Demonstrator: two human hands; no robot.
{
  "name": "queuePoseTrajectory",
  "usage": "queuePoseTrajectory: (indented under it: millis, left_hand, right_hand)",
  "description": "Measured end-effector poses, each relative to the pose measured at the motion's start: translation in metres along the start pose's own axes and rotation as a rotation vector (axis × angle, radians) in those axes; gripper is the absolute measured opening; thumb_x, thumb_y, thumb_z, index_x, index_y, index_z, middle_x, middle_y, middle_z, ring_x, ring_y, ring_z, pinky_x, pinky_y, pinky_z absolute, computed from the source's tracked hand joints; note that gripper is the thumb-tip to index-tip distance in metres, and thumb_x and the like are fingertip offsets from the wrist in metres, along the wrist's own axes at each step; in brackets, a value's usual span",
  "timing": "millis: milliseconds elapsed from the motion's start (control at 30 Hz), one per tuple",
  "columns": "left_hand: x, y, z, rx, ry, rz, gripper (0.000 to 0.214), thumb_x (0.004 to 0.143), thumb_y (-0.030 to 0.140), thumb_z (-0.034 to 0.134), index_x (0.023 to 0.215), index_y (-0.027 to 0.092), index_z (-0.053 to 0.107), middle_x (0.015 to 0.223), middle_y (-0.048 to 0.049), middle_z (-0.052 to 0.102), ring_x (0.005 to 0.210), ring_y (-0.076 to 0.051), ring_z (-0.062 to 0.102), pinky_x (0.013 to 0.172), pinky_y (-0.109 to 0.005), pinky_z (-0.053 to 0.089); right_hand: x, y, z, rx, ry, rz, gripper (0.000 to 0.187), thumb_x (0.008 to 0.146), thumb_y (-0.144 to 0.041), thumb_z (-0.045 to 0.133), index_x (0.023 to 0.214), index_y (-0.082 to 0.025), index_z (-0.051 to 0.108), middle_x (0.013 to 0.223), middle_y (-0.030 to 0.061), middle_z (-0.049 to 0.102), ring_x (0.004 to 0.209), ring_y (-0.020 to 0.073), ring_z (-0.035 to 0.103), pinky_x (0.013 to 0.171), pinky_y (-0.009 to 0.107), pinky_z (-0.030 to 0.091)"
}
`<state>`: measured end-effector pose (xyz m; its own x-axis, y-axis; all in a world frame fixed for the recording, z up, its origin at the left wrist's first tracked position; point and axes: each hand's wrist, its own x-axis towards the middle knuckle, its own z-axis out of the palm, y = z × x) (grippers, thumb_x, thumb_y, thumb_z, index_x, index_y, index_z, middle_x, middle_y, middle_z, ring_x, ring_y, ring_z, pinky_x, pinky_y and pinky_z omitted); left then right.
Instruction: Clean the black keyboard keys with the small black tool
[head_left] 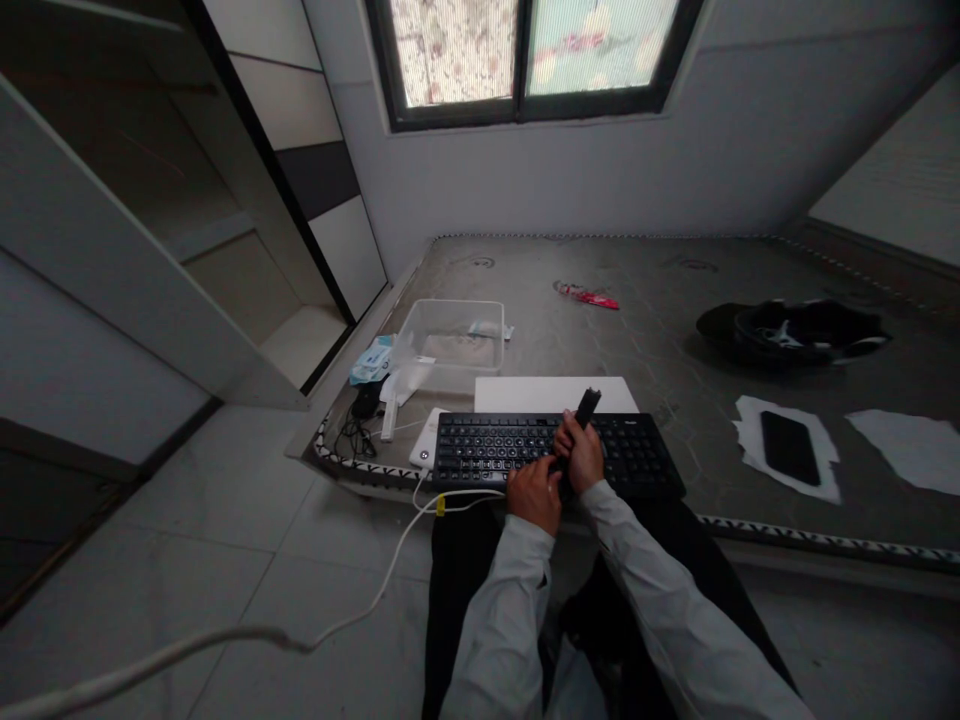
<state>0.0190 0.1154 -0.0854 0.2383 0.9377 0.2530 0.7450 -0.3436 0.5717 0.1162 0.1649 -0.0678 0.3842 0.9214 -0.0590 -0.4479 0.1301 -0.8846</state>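
A slim, black, bar-shaped object (pixel 587 406) slants up out of my right hand (pixel 585 458), whose fingers are wrapped round it; its exact kind does not show. My left hand (pixel 535 496) is closed at the lower end of the same bar, which the fingers partly hide. Beneath both hands lies a black keyboard (pixel 484 442), set across the front edge of the mattress just above my knees. Behind the keyboard a flat white box or board (pixel 555 393) shows its far part.
A clear plastic bin (pixel 450 347) stands at the left. Near it are a blue packet (pixel 373 360), a white power bank (pixel 429 440) and a white cable (pixel 390 570) trailing over the floor. Rightward lie a black phone (pixel 790 447) on paper and a black cap (pixel 787 335).
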Motion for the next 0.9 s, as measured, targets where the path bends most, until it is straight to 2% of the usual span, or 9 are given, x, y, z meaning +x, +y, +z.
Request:
queuePoseTrajectory:
  millis: [133, 233, 333, 467, 600, 733, 900]
  left_hand:
    - [-0.001, 0.001, 0.001, 0.015, 0.028, -0.015, 0.022, 0.082, 0.029, 0.059, 0.104, 0.023, 0.057, 0.089, -0.0020, 0.070, 0.083, -0.019, 0.063, 0.074, -0.032, 0.042]
    - [-0.002, 0.002, 0.001, -0.008, 0.065, -0.016, 0.018, 0.084, 0.027, 0.056, 0.101, 0.022, 0.057, 0.088, -0.0020, 0.070, 0.082, -0.018, 0.064, 0.073, -0.032, 0.042]
    - [-0.003, 0.002, 0.001, -0.050, 0.096, -0.010, 0.018, 0.084, 0.024, 0.053, 0.102, 0.021, 0.057, 0.091, -0.0024, 0.069, 0.083, -0.019, 0.064, 0.076, -0.034, 0.042]
    - [-0.003, 0.000, 0.002, -0.093, 0.114, -0.031, 0.019, 0.083, 0.019, 0.050, 0.101, 0.020, 0.056, 0.092, -0.0028, 0.069, 0.084, -0.019, 0.063, 0.078, -0.035, 0.042]
    - [-0.001, 0.003, 0.002, -0.079, 0.126, -0.085, 0.019, 0.080, 0.016, 0.050, 0.098, 0.019, 0.056, 0.082, -0.0033, 0.068, 0.078, -0.020, 0.063, 0.075, -0.034, 0.042]
    - [0.000, 0.006, 0.002, -0.075, 0.162, -0.116, 0.013, 0.081, 0.017, 0.049, 0.092, 0.019, 0.054, 0.075, -0.0019, 0.066, 0.072, -0.018, 0.062, 0.072, -0.032, 0.040]
    - [0.000, 0.006, 0.003, -0.050, 0.147, -0.109, 0.007, 0.086, 0.024, 0.048, 0.085, 0.020, 0.054, 0.073, -0.0007, 0.065, 0.069, -0.017, 0.062, 0.070, -0.031, 0.038]
  right_hand:
    - [0.000, -0.005, -0.002, -0.020, -0.124, 0.060, 0.037, 0.074, -0.047, 0.065, 0.065, -0.021, 0.041, 0.048, -0.0090, 0.031, 0.038, 0.0056, 0.027, 0.034, 0.019, 0.022]
    - [0.000, -0.011, -0.005, -0.023, -0.212, 0.110, 0.040, 0.075, -0.051, 0.063, 0.063, -0.021, 0.040, 0.049, -0.0078, 0.032, 0.041, 0.0075, 0.031, 0.040, 0.022, 0.029]
    - [-0.002, -0.017, -0.010, -0.085, -0.246, 0.112, 0.039, 0.075, -0.053, 0.062, 0.062, -0.022, 0.042, 0.052, -0.0063, 0.036, 0.047, 0.0100, 0.038, 0.049, 0.025, 0.036]
    - [-0.004, -0.022, -0.018, -0.287, -0.211, 0.076, 0.034, 0.073, -0.052, 0.065, 0.068, -0.022, 0.051, 0.060, -0.0039, 0.048, 0.059, 0.0132, 0.046, 0.060, 0.027, 0.038]
    - [-0.006, -0.022, -0.023, -0.440, -0.148, 0.058, 0.031, 0.071, -0.051, 0.067, 0.073, -0.021, 0.058, 0.069, -0.0023, 0.054, 0.066, 0.0145, 0.048, 0.065, 0.027, 0.038]
    - [-0.006, -0.016, -0.019, -0.326, -0.107, 0.055, 0.030, 0.070, -0.049, 0.068, 0.076, -0.021, 0.060, 0.073, -0.0021, 0.055, 0.069, 0.0142, 0.049, 0.068, 0.026, 0.039]
    - [-0.011, -0.013, -0.007, -0.177, -0.085, 0.017, 0.031, 0.071, -0.049, 0.067, 0.068, -0.020, 0.056, 0.067, -0.0018, 0.051, 0.061, 0.0128, 0.045, 0.061, 0.025, 0.038]
